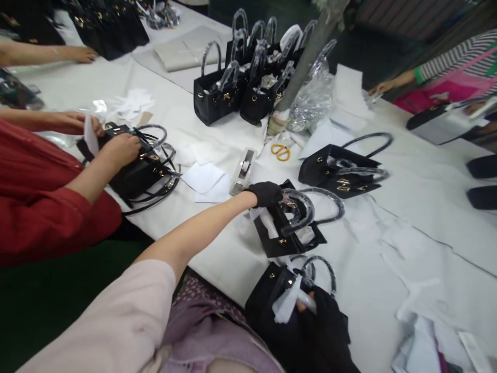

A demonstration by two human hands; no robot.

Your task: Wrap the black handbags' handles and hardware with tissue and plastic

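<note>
My left hand (pixel 266 194), in a black glove, reaches out across the table and is closed on the top of a small black handbag (pixel 276 239) lying there, right by its plastic-wrapped handles. My right hand (pixel 325 320), also black-gloved, is low near my lap. It pinches a piece of white paper (pixel 288 303) at the mouth of a second black handbag (pixel 267 296), which rests at the table's near edge.
A tape dispenser (pixel 242 171) and yellow scissors (pixel 280 152) lie beyond my left hand. Another handbag (pixel 341 173) lies to the right, and several stand at the back (pixel 240 85). A person in red (pixel 50 202) handles a bag at left. Loose white paper (pixel 419 259) covers the right side.
</note>
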